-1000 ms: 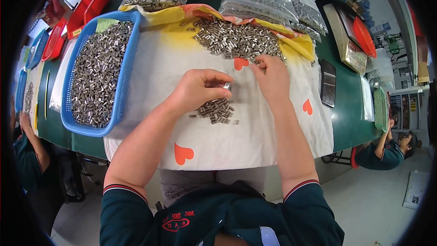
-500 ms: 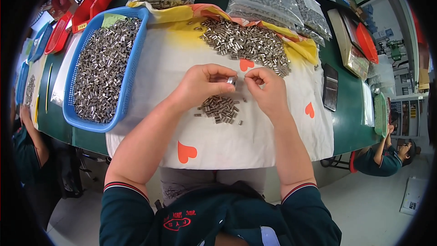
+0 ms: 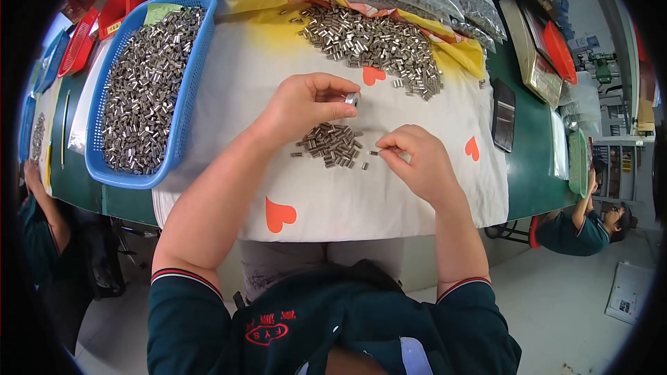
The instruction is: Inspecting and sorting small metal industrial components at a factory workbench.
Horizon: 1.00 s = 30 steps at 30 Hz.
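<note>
Short silvery metal cylinder (image 3: 352,100), pinched between thumb and fingers of the left hand (image 3: 299,107). Right-hand (image 3: 420,163) thumb and forefinger come nearly together at a small metal sleeve (image 3: 373,153); whether they grip it, I can't make out. Left of it lies a loose heap of sleeves (image 3: 330,144); a larger pile (image 3: 372,42) spreads near the far edge of the cloth (image 3: 229,118), with a filled blue basket (image 3: 182,107) at its left edge.

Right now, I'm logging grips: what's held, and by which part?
Left hand: silver round metal piece, pinched by its sides. Right hand: at a small grey metal cylinder; hold unclear.
</note>
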Each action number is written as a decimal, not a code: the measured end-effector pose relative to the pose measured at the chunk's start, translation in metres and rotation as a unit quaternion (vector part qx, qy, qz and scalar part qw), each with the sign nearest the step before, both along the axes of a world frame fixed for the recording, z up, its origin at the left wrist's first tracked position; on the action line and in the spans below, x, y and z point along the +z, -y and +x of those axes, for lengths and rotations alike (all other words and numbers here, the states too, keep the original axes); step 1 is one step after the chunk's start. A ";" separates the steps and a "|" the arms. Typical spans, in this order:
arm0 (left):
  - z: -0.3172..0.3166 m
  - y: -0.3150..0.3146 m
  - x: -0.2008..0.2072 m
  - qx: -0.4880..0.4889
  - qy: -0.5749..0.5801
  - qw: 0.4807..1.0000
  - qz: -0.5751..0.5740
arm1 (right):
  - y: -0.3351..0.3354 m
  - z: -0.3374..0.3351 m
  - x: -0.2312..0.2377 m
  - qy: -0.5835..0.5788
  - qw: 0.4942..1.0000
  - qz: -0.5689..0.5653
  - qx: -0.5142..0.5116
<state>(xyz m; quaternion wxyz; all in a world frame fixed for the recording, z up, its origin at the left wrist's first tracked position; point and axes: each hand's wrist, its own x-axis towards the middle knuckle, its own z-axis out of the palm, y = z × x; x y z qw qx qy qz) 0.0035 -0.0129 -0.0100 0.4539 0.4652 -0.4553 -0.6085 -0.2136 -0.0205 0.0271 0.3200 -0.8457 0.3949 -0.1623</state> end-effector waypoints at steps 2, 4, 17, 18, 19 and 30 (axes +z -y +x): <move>0.000 0.000 -0.001 -0.001 -0.002 1.000 -0.005 | -0.004 0.001 -0.007 -0.001 0.999 -0.032 0.012; 0.000 0.000 -0.001 -0.003 -0.004 1.000 -0.014 | -0.007 0.003 -0.011 -0.002 0.997 -0.068 0.023; 0.003 -0.001 -0.002 -0.017 -0.061 0.998 -0.011 | 0.019 0.038 -0.005 0.166 0.981 0.061 -0.074; 0.002 -0.001 -0.003 -0.020 -0.071 0.997 -0.003 | 0.019 0.040 -0.005 0.171 0.980 0.072 -0.070; 0.003 -0.001 -0.003 -0.018 -0.071 0.997 -0.002 | 0.018 0.041 -0.005 0.170 0.980 0.073 -0.068; 0.004 -0.003 0.001 -0.019 -0.007 1.000 -0.020 | 0.018 0.043 0.007 0.106 0.991 0.055 -0.064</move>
